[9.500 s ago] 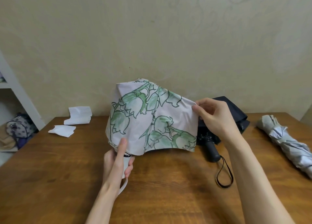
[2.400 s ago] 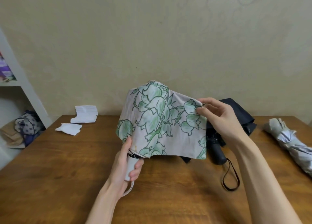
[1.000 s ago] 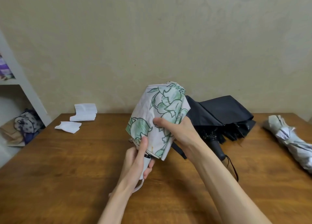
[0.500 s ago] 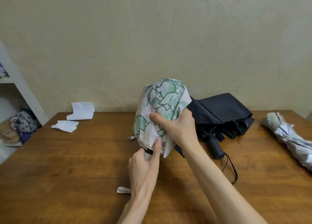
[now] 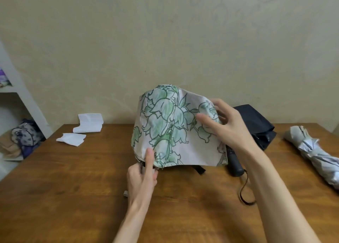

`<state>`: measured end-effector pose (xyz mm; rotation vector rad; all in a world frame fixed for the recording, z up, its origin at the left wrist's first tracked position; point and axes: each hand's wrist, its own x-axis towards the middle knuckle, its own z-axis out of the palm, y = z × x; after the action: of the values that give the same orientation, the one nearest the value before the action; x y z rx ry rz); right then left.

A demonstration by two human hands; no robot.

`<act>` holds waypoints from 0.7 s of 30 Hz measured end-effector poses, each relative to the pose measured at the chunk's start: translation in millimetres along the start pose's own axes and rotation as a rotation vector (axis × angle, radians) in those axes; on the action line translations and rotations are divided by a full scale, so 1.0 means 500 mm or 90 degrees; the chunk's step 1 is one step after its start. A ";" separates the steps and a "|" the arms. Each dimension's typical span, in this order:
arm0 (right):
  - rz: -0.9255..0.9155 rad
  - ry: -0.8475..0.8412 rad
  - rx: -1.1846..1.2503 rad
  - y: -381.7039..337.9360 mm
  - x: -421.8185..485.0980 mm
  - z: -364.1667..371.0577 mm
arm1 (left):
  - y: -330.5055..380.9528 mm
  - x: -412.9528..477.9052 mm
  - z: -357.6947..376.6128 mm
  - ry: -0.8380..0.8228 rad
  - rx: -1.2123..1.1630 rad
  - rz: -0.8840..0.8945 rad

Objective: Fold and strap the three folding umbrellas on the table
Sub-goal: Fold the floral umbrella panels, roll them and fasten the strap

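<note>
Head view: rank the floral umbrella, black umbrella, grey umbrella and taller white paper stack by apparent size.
1. floral umbrella, spread and nearest.
2-3. black umbrella and grey umbrella: unranked; the first is partly hidden, the second cut by the frame edge.
4. white paper stack, far back.

**Floral canopy loose, two umbrellas lying by**

The pink-and-green floral fabric umbrella (image 5: 170, 131) is held upright over the middle of the brown wooden table (image 5: 73, 178). Its canopy is collapsed but hangs wide and unstrapped, and the left hand (image 5: 141, 176) grips its base. At its 2 o'clock, partly behind it, lies the black fabric umbrella (image 5: 256, 125), canopy loose, stubby handle and wrist loop towards 6 o'clock. At 3 o'clock, well apart, the silver-grey crumpled umbrella (image 5: 311, 149) lies roughly gathered.
</note>
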<state>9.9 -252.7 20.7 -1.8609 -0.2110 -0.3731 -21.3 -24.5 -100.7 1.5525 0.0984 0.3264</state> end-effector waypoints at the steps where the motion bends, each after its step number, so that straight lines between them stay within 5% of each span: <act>1: 0.004 -0.012 -0.002 0.005 0.002 -0.011 | -0.004 0.005 -0.007 0.001 0.001 0.004; 7: 0.045 -0.074 -0.009 0.043 0.009 -0.064 | -0.025 0.033 -0.041 0.018 0.056 0.016; 21: -0.020 0.079 0.112 0.036 0.015 -0.018 | -0.034 0.041 -0.039 0.060 0.080 0.018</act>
<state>21.5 -267.2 9.8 -1.6574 -0.1826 -0.4758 -4.3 0.0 -115.0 1.6638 0.1743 0.4229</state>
